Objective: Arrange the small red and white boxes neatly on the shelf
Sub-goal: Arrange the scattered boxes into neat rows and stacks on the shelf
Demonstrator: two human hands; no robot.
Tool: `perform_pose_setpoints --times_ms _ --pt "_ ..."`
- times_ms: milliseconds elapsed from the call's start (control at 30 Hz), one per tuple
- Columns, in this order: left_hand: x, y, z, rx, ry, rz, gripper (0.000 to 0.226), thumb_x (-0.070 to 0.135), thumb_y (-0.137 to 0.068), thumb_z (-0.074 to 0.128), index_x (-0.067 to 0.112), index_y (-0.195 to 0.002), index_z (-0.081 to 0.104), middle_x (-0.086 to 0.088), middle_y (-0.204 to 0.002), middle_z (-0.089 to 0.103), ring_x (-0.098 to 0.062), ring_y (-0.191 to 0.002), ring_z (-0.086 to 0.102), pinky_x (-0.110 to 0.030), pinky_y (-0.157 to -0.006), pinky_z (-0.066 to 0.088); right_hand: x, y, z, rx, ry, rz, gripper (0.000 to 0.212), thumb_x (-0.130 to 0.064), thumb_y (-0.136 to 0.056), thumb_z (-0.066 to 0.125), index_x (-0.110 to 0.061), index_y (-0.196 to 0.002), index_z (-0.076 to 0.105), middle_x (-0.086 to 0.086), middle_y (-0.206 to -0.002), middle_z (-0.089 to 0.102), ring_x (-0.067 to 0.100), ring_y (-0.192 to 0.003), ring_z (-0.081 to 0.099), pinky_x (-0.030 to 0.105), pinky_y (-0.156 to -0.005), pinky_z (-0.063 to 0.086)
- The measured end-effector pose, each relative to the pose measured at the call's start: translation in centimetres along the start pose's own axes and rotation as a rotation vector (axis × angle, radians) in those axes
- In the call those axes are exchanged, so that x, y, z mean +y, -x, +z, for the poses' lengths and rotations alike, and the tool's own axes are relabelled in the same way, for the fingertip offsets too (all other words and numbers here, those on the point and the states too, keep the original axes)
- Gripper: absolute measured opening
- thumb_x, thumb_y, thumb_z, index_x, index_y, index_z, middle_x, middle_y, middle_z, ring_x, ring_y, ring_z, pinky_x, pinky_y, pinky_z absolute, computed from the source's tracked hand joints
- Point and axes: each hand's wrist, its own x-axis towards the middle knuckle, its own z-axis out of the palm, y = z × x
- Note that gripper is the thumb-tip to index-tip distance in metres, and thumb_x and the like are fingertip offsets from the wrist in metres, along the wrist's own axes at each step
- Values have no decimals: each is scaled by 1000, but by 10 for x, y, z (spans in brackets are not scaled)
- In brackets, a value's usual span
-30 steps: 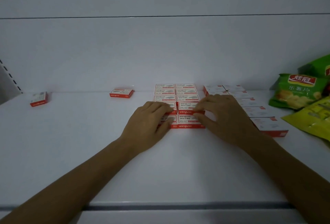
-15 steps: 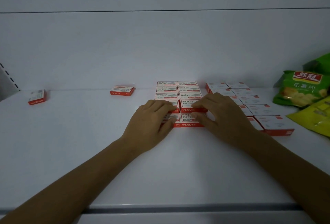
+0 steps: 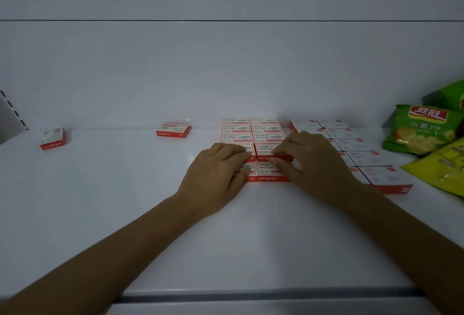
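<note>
No shift since earlier: my left hand (image 3: 218,169) lies flat on the left-column boxes (image 3: 236,137), right hand (image 3: 313,161) pinches the fourth-row box (image 3: 265,150) marked "wengu 24/6".

retail shop, stock shelf. white metal display shelf (image 3: 100,214) with slotted upright (image 3: 15,111) at left edge; identical staple boxes (image 3: 251,128) laid in tidy double rows; sealed green crisp bag (image 3: 421,128) and yellow packet (image 3: 442,164) stocked at right.

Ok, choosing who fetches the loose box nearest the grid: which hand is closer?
Left. The left hand rests on the front of the grid, right of the loose box; the right hand, farther right, pinches a grid box.
</note>
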Motion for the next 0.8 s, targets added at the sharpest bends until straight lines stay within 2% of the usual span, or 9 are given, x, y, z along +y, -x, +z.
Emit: perform_pose_setpoints --times_ms 100,200,367,467,533,667,800 --pt "0 0 0 -3 -12 1 41 40 -91 41 19 -121 59 3 -119 62 -18 -109 54 -33 -85 45 -3 -1 -2 -26 92 -39 44 -45 -88 36 -18 -92 70 0 -89 69 22 -79 63 36 -78 45" --pt "-2 -1 0 -13 -23 10 38 39 -91 45 19 -120 60 3 -117 62 -19 -107 55 -35 -83 48 -5 0 -4 -57 150 -40 42 -42 -89 36 -20 -94 70 0 -90 68 22 -80 63 36 -78 44" --pt "-4 -6 -10 -56 3 52 40 40 -90 46 19 -121 59 2 -120 62 -21 -109 55 -35 -83 49 -11 -3 -16 -181 182 -41 38 -44 -95 36 -26 -118 61 -4 -113 62 17 -102 57 34 -94 35" --pt "-17 -2 -22 -67 -29 115 48 44 -89 41 16 -123 57 -2 -122 61 -22 -111 55 -37 -86 49 -23 -11 -18 -77 206 13 38 -41 -91 38 -22 -103 68 -2 -104 68 18 -93 61 35 -88 39" --pt "-31 3 -30 -87 -52 132 50 46 -88 40 17 -124 56 -1 -123 60 -21 -111 56 -36 -86 50 -36 -21 -16 3 138 43 35 -39 -85 43 -19 -95 70 1 -97 71 22 -87 63 38 -84 43" --pt "-67 18 -48 -118 -70 120 49 48 -88 40 20 -124 56 1 -123 60 -20 -110 57 -35 -85 49 -78 -51 -3 -48 70 -3 34 -43 -88 44 -23 -102 68 -1 -106 69 20 -98 61 36 -92 38" --pt "-111 38 -68 -110 -60 50 52 53 -88 39 22 -128 52 2 -128 58 -20 -113 56 -33 -82 49 -122 -93 10 -68 -12 -41 37 -45 -89 44 -23 -112 63 0 -107 67 20 -98 60 35 -91 40"
